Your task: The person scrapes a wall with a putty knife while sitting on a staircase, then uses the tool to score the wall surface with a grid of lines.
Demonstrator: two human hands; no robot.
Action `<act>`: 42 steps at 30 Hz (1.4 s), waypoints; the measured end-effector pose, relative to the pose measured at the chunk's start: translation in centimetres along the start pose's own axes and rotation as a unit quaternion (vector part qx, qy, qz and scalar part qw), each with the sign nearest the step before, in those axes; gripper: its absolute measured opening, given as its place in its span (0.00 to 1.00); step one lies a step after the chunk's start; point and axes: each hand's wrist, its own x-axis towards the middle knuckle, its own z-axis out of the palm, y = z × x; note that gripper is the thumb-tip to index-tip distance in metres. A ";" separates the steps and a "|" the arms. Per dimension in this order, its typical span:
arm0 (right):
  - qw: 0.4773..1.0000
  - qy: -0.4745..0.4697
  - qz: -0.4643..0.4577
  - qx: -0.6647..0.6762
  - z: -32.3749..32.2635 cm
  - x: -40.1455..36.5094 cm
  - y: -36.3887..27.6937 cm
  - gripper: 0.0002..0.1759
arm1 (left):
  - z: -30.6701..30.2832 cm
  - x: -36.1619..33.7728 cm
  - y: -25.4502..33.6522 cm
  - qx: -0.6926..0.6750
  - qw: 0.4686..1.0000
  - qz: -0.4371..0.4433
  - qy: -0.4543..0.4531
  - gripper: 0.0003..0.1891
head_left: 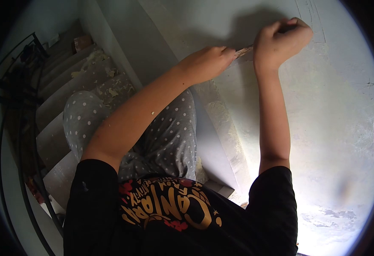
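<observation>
My left hand reaches up across the wall, its fingers closed on one end of a thin, worn-looking tool. The tool lies close to the wall surface, between my two hands. My right hand is bent at the wrist with its fingers curled at the other end of the tool; how it holds the tool is hidden behind the hand. A dark shadow falls on the wall above both hands. Patches of the wall look rough and discoloured.
Stairs strewn with peeled flakes run down at the left, beside a black metal railing. A brown box sits farther along the steps. A grey ledge follows the wall's foot beside my legs.
</observation>
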 end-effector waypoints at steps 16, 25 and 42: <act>0.989 0.084 0.038 0.120 0.3 -7.2 -2.3 0.12 | 1.2 -4.8 -2.7 0.031 0.999 0.028 0.008 0.10; 0.981 0.027 0.121 0.151 1.4 -10.1 -2.3 0.12 | 2.0 -6.2 -4.5 0.043 0.998 -0.005 -0.035 0.10; 0.807 -0.037 0.370 0.459 -4.9 -11.4 -7.9 0.24 | -2.0 -7.7 -0.3 0.111 0.994 0.001 -0.023 0.10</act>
